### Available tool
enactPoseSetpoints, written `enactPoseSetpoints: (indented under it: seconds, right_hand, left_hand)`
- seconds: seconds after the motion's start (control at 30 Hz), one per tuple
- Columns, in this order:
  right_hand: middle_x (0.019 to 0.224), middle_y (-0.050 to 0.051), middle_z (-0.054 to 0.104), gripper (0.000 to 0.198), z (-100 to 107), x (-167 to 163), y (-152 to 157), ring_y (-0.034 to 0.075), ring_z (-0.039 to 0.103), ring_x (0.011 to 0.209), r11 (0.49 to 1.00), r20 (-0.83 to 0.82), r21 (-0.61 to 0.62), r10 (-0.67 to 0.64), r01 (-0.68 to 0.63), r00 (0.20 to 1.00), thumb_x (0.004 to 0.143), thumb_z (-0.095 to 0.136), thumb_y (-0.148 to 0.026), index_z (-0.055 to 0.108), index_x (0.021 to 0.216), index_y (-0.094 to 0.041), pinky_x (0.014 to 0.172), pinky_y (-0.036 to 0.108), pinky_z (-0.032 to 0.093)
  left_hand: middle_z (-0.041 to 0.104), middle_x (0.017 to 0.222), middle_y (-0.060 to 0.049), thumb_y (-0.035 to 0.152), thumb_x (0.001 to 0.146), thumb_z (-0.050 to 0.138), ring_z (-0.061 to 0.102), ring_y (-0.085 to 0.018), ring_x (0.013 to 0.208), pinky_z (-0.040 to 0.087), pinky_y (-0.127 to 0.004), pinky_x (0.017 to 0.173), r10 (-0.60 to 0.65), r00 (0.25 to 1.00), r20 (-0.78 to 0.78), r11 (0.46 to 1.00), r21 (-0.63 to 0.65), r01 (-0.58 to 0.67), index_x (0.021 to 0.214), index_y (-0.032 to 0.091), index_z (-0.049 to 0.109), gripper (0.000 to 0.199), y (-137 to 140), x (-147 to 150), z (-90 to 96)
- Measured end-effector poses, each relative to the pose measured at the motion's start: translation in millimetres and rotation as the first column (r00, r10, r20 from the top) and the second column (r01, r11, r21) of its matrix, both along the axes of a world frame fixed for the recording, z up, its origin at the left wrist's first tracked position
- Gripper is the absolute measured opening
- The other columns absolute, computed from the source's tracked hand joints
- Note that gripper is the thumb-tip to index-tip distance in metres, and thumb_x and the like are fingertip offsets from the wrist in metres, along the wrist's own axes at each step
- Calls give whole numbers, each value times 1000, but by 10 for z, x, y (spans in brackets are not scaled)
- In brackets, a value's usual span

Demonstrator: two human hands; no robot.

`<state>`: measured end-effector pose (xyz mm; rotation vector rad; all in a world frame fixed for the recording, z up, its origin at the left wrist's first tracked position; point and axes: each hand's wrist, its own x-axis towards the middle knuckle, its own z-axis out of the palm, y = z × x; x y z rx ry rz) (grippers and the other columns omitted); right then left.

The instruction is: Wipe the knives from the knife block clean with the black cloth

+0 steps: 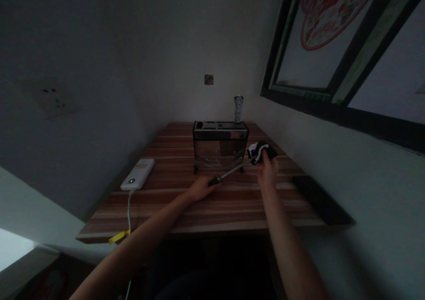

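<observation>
My left hand (201, 188) is closed around the black handle of a honing steel (235, 169), a thin grey rod that slants up to the right above the table. At the rod's far end, my right hand (268, 169) grips a black-and-white cloth (260, 153), which covers the tip. Just behind the rod stands a knife block (221, 134) with a slotted dark top and a see-through front. No knives show in its slots.
A foil-wrapped cylinder (238, 109) rises at the block's back right. On the left of the wooden table (166, 176) lies a white power bank (138, 174) with a cable (129, 209) and yellow tag (118, 236). A dark flat object (322, 199) lies along the right edge. Walls close both sides.
</observation>
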<state>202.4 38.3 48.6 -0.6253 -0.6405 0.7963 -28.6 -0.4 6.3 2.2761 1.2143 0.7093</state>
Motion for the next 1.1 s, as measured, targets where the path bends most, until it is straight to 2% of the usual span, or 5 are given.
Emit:
enactPoseSetpoints:
  seconds: [0.23, 0.33, 0.6, 0.87, 1.1]
  right_hand:
    - [96, 2, 68, 35, -67, -95, 19, 16, 63, 87, 996, 29, -71, 54, -52, 998, 59, 72, -34, 64, 90, -19, 78, 30, 49]
    - [92, 2, 68, 35, -116, -196, -7, 17, 63, 83, 989, 113, -109, 116, -104, 987, 59, 73, -35, 65, 89, -18, 75, 30, 49]
    - [85, 3, 70, 31, -258, -464, -134, 19, 63, 80, 942, 403, -198, 329, -270, 854, 59, 73, -36, 66, 84, -18, 75, 33, 48]
    - [87, 3, 70, 40, -417, -630, -178, 20, 63, 80, 870, 446, -298, 491, -393, 748, 52, 77, -31, 63, 87, -18, 78, 35, 48]
    - [87, 4, 70, 41, -431, -648, -198, 20, 64, 81, 863, 464, -328, 501, -384, 731, 51, 77, -31, 63, 88, -18, 78, 35, 49]
  left_hand:
    - [63, 75, -2, 42, 83, 47, 58, -15, 70, 41, -23, 64, 13, 1000, 12, 1000, -3, -13, 86, 14, 62, 32, -5, -6, -1]
    - [62, 74, -2, 41, 84, 47, 56, -15, 69, 41, -22, 64, 6, 999, 42, 1000, 4, -6, 85, 14, 62, 30, -15, -1, 23]
    - [61, 75, -2, 37, 83, 48, 55, -15, 69, 41, -24, 66, 22, 997, 76, 998, 55, -26, 84, 13, 60, 27, -4, 7, 29]
    - [66, 88, -7, 23, 80, 50, 59, -19, 80, 44, -28, 76, -2, 996, 94, 999, 34, -1, 94, 12, 61, 21, 7, -8, 24]
    - [67, 93, -9, 20, 77, 50, 60, -21, 84, 44, -30, 79, 16, 997, 75, 999, 38, -19, 96, 11, 62, 24, 11, -6, 15]
